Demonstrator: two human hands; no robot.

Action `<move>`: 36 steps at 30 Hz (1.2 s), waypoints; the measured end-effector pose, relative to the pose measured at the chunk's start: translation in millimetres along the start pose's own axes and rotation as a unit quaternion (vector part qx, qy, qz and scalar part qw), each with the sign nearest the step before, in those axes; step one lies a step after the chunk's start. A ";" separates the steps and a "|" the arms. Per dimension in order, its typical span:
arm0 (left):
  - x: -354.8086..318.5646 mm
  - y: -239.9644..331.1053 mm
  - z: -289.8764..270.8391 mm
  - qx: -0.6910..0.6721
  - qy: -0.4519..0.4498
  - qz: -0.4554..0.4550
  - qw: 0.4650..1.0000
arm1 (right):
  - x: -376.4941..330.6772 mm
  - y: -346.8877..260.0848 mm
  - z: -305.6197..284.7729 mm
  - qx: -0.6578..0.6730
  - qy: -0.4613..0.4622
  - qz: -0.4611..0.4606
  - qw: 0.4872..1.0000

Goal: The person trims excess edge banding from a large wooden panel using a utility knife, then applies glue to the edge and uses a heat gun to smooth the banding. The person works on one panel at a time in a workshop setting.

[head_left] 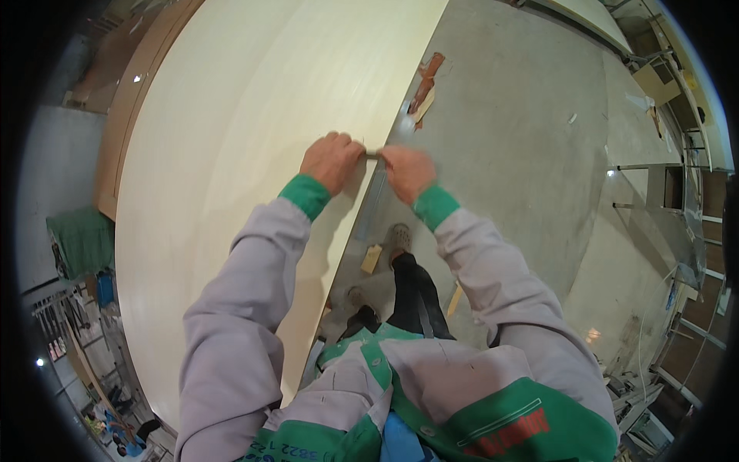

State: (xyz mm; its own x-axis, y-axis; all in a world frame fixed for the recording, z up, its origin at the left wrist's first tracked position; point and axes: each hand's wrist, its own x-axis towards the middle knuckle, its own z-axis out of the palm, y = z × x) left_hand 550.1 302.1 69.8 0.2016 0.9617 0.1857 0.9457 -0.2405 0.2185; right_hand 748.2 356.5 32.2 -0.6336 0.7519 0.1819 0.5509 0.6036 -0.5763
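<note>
Two hands meet at the right edge of a big pale board [254,154], and between them sits a short grey tool [372,154], a thin bar of some kind, too small to tell more. Left hand [332,159] lies curled on top of the board, fingers folded together and closed round the tool's left end, knuckles up. Right hand [408,171] hangs just off the edge, over the floor side, fingers bunched and gripping the tool's right end; the fingertips themselves are tucked under and out of sight. So the tool lies right across the board's edge, held from both sides, the two fists almost touching. Grey sleeves with green cuffs [306,195] run back to a grey and green jacket at the bottom of the view. Below the right wrist, one shoe [398,236] stands on the grey concrete floor [523,154] beside a small pale offcut [372,259]. Farther up along the board's edge lies a reddish-brown scrap [426,81] on the floor, well apart from the hands. Off to the left, a green cloth [83,240] sits beside the board.
</note>
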 end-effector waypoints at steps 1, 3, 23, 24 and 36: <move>-34.8 6.5 -4.8 -0.013 0.009 0.010 1.000 | -27.2 -24.4 7.2 0.018 0.012 -0.008 1.000; -114.5 25.3 -17.2 -0.044 0.008 0.011 0.999 | -88.9 -76.6 22.9 0.052 0.015 -0.022 0.998; -218.1 50.0 -17.2 -0.037 0.084 -0.039 0.995 | -151.7 -125.1 47.7 -0.028 -0.071 -0.028 0.997; -266.9 64.5 -26.5 -0.061 0.082 -0.044 0.994 | -186.3 -150.2 55.2 0.085 -0.026 -0.086 0.992; -277.3 84.1 -37.1 -0.064 0.059 -0.072 0.994 | -197.9 -149.0 43.9 0.087 -0.105 -0.048 0.990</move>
State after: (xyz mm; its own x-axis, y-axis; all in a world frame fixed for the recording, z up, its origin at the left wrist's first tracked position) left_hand 564.2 10.3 72.2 0.0283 0.9673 0.2521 0.9207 -0.1234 0.3702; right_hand 767.6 106.1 47.1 -0.7876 0.6105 0.0830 0.3929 0.6014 -0.6957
